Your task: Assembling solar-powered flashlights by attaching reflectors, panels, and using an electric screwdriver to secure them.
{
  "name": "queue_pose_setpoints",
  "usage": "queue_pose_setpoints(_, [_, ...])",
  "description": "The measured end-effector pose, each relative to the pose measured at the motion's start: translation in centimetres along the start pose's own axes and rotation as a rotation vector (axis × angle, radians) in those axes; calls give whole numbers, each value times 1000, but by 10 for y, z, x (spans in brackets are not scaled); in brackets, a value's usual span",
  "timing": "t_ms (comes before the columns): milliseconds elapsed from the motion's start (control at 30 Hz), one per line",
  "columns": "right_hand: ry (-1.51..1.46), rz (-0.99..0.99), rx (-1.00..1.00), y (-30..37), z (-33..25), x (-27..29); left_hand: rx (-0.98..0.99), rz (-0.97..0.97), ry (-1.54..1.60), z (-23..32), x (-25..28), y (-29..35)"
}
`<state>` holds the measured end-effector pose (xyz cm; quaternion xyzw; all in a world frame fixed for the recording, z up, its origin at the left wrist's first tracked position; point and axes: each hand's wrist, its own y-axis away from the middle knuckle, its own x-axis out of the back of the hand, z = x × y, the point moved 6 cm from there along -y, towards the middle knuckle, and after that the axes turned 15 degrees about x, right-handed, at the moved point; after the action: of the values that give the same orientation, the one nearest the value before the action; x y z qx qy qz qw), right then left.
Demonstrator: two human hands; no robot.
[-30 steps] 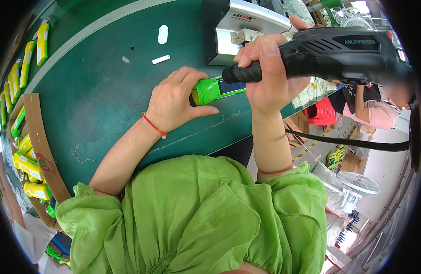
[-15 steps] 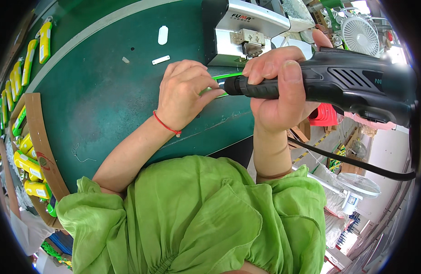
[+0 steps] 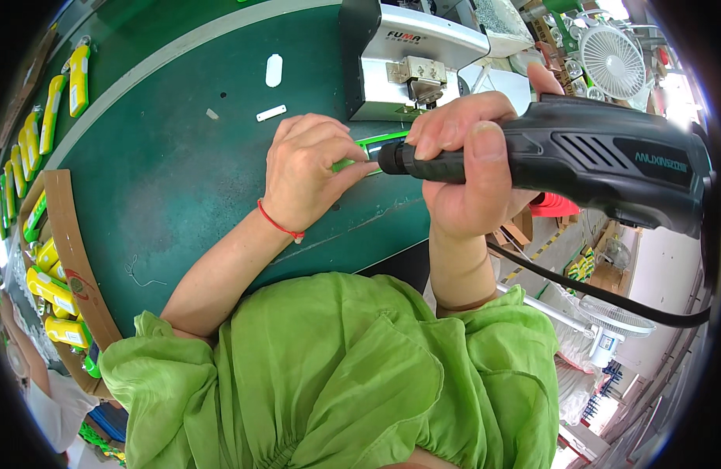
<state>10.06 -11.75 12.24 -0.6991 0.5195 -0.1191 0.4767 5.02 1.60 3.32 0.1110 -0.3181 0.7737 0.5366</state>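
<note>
My right hand (image 3: 477,176) is wrapped round a black electric screwdriver (image 3: 595,152), held nearly level with its nose pointing left. The nose end meets a flat, green-edged part (image 3: 385,139) on the table, right at the fingertips of my left hand (image 3: 307,160). The thumb and fingers of that hand are pinched at the near end of the part, which they largely cover. The screwdriver's tip is hidden there, and I cannot see a screw. Farther off on the table lie a white rounded plate (image 3: 274,70) and a narrow white strip (image 3: 271,113).
A silver and black machine (image 3: 423,66) stands at the back, just beyond the screwdriver. At the left, a cardboard box (image 3: 73,250) holds several yellow-green lamp-like items (image 3: 51,289), with more lined up behind. The screwdriver's cable (image 3: 602,293) loops at the right; a white fan (image 3: 613,62) stands farther back.
The screwdriver and my right hand have shifted slightly nearer and to the left. My left hand has moved slightly left and nearer, still pinching at the part.
</note>
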Motion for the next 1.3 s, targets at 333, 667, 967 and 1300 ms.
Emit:
queue_pose_setpoints(333, [393,-155,-28,6,5,-8,2,1,-152,2,-2,-5])
queue_pose_setpoints(667, [281,-49,-36,-1,20,-1,189,-184,-99,-22,-1,7])
queue_pose_setpoints(967, [303,-47,-56,17,44,-1,261,-217,-66,-30,-4,9])
queue_pose_setpoints(1300, [410,16,-14,22,46,-8,185,-115,-76,-34,-1,17])
